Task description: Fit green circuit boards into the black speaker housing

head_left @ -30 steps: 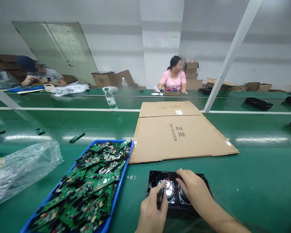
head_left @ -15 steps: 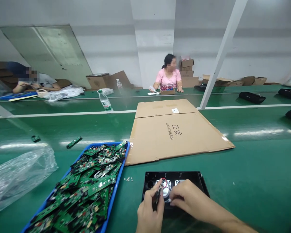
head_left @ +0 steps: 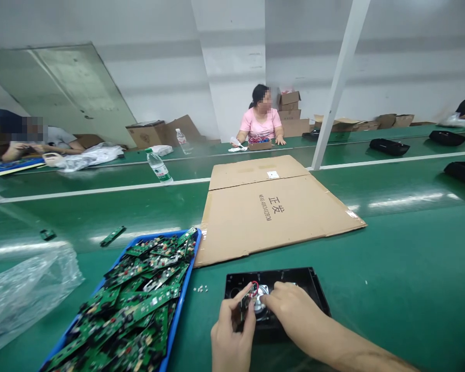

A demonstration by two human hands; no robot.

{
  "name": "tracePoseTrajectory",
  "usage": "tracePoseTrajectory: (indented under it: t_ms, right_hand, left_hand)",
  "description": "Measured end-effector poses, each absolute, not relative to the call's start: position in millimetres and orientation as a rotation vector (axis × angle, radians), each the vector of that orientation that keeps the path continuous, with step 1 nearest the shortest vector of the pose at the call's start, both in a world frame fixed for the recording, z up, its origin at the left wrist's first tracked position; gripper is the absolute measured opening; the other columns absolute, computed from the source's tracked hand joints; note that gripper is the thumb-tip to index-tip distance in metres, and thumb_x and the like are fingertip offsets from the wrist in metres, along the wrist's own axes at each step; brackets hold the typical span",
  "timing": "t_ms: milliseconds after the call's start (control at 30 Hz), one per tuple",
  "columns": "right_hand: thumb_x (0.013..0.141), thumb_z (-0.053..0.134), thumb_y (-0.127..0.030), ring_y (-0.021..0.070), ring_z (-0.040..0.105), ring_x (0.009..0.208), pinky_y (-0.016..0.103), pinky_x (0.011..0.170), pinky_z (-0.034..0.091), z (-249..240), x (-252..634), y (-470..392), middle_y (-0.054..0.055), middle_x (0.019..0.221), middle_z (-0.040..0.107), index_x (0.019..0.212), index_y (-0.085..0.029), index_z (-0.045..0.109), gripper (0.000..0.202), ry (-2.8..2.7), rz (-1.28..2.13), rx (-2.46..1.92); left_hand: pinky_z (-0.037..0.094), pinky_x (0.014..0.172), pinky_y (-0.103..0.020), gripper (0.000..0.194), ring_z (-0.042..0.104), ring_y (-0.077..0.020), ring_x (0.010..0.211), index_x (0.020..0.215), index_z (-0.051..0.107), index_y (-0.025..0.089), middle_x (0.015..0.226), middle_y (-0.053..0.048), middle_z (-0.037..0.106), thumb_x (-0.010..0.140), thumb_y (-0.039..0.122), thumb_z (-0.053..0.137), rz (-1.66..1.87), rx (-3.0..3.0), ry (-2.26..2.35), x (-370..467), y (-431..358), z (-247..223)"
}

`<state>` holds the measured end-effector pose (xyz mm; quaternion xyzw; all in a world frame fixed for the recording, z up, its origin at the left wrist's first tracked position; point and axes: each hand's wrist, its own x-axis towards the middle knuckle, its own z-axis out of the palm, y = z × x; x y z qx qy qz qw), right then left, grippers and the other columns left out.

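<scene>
A black speaker housing [head_left: 302, 279] lies on the green bench in front of me, with a round silver speaker [head_left: 261, 305] set in it. My left hand [head_left: 232, 325] pinches a small circuit board [head_left: 245, 304] on edge over the housing's left part. A red wire [head_left: 256, 285] loops from the board toward the speaker. My right hand [head_left: 292, 307] is closed, fingertips together at the speaker's right side near the board. Whatever those fingertips hold, if anything, is hidden. The right hand also covers most of the housing's right part.
A blue tray [head_left: 184, 292] heaped with green circuit boards stands to the left, beside a clear plastic bag [head_left: 31, 289]. Flattened cardboard [head_left: 248, 227] lies beyond the housing. Small white bits [head_left: 200, 289] are near the tray. A water bottle [head_left: 158, 166] and co-workers are farther back.
The view has shifted slightly. My right hand has moved left to the speaker and the board. The board in my left hand has turned, showing more of its component side.
</scene>
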<state>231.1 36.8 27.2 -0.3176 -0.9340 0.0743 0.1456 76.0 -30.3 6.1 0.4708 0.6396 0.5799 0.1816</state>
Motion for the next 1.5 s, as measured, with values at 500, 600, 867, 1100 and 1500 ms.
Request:
tracePoseTrajectory:
  t_ms: [500,600,867,1100,1500]
  right_hand:
    - [0.091,0.068,-0.011,0.0165,0.056,0.066,0.03,0.053,0.037,15,224,40,0.0,0.074,0.062,0.075,-0.021,0.059,0.021,-2.56,-0.051,-0.864]
    - [0.095,0.065,-0.013,0.0161,0.056,0.067,0.029,0.055,0.038,15,224,39,0.0,0.074,0.062,0.075,-0.022,0.058,0.023,-2.578,-0.039,-0.873]
    - [0.093,0.066,-0.01,0.0174,0.059,0.067,0.029,0.057,0.038,17,225,40,0.001,0.075,0.064,0.079,-0.02,0.061,0.018,-2.615,0.044,-0.844]
    - [0.093,0.063,-0.008,0.018,0.061,0.069,0.028,0.059,0.044,20,225,39,0.002,0.077,0.067,0.082,-0.02,0.066,0.016,-2.643,0.12,-0.847]
    - [0.093,0.06,-0.006,0.0169,0.058,0.057,0.032,0.054,0.042,2,225,33,-0.001,0.064,0.062,0.068,-0.02,0.06,0.029,-2.455,-0.129,-0.818]
  left_hand:
    - [0.07,0.075,-0.031,0.036,0.082,-0.0258,0.087,0.093,0.074,0.025,0.102,-0.007,0.085,0.087,0.061,0.068,1.704,1.177,1.741,89,-33,4]
    - [0.069,0.077,-0.031,0.037,0.082,-0.0253,0.09,0.095,0.073,0.025,0.104,-0.007,0.085,0.089,0.061,0.067,1.683,1.196,1.733,88,-34,3]
    - [0.07,0.075,-0.032,0.027,0.082,-0.0271,0.092,0.088,0.07,0.027,0.104,-0.005,0.085,0.088,0.054,0.067,1.668,1.212,1.778,86,-34,-2]
    - [0.07,0.08,-0.034,0.027,0.081,-0.0275,0.097,0.091,0.072,0.027,0.105,-0.006,0.085,0.09,0.053,0.065,1.689,1.237,1.748,87,-33,-9]
    - [0.068,0.076,-0.032,0.022,0.081,-0.0255,0.086,0.09,0.073,0.027,0.096,-0.004,0.085,0.09,0.049,0.067,1.69,1.219,1.724,90,-36,-3]
